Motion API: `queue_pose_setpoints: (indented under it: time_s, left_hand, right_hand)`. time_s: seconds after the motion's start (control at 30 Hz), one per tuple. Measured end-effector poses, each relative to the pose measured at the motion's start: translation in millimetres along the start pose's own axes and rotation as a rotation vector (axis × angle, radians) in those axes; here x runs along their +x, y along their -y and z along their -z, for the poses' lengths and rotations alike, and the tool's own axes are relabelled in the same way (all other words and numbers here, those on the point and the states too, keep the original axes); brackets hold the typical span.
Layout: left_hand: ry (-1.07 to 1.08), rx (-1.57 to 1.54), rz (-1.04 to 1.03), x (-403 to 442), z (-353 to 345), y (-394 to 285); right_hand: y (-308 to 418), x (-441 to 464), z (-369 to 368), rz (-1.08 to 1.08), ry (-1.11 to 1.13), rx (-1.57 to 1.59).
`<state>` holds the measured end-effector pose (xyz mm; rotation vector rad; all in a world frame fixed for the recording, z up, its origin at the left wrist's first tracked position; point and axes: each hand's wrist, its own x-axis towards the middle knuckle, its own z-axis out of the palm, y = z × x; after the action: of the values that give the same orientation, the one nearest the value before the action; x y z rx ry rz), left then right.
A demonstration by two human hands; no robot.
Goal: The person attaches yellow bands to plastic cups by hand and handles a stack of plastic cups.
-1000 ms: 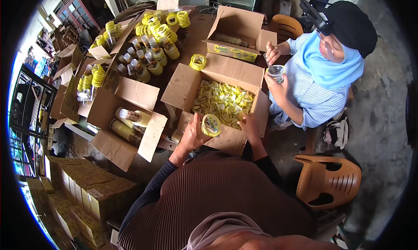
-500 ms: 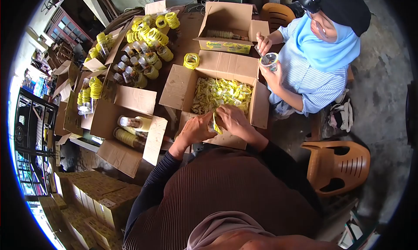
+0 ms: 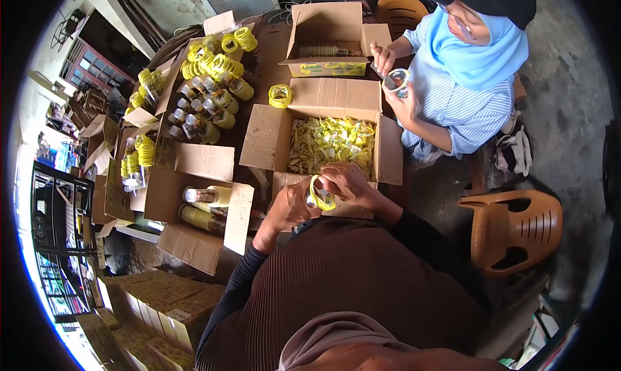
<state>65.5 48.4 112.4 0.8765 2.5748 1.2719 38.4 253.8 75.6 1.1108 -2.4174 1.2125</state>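
Observation:
A yellow-printed plastic loop [image 3: 323,201], bent into a ring, is held between both my hands above the near edge of an open carton. My left hand [image 3: 291,204] grips its left side, with its fingers curled in. My right hand [image 3: 348,182] pinches the upper right side of it. Just beyond my hands, the carton [image 3: 268,135] is filled with many crumpled yellow and white plastic pieces [image 3: 333,141]. A rolled yellow ring [image 3: 280,96] rests by the carton's far left corner.
Across to the right, a co-worker [image 3: 466,80] holds a clear cup [image 3: 397,83] and a small tool. Stacked jars with yellow rings [image 3: 210,102] stand at left. A lemon carton [image 3: 333,67] is behind; another open carton [image 3: 194,241] and an orange chair [image 3: 517,232] flank me.
The loop has turned so its round opening faces me more, and my hands sit slightly lower. The whole view has shifted a little. The co-worker's cup has tilted.

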Motion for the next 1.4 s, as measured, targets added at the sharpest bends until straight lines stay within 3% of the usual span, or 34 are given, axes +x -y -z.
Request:
queue_pose_setpoints:
  time_s: [0.37,0.5,0.67,0.73,0.83,0.97,1.07,1.23,1.4]
  left_hand:
    - [-0.119,0.259,0.200,-3,-29,-3]
    - [-0.132,0.298,0.272,0,-38,-2]
    - [-0.233,0.411,0.151,-7,-47,11]
    - [-0.298,0.366,0.066,-10,-37,21]
    - [-0.307,0.321,0.024,-16,-21,30]
    - [-0.249,0.196,0.006,-17,-16,60]
    - [-0.282,0.162,-0.076,-12,-9,48]
    - [-0.249,0.192,0.076,-5,-16,22]
    - [-0.167,0.227,0.094,4,-36,20]
  right_hand:
    - [-12,-12,-21,-0.198,-0.137,0.091]
    - [-17,-16,-30,-0.374,-0.127,0.082]
    - [-61,-34,-36,-0.452,-0.141,0.190]
    - [-79,-36,-19,-0.554,-0.381,0.340]
    - [-73,-36,3,-0.541,-0.211,0.125]
    - [-69,-33,-9,-0.654,-0.287,0.197]
    - [-94,-54,-34,-0.602,-0.366,0.147]
    - [-56,-37,-19,-0.475,-0.353,0.108]
    - [15,-13,-4,-0.331,-0.007,-0.078]
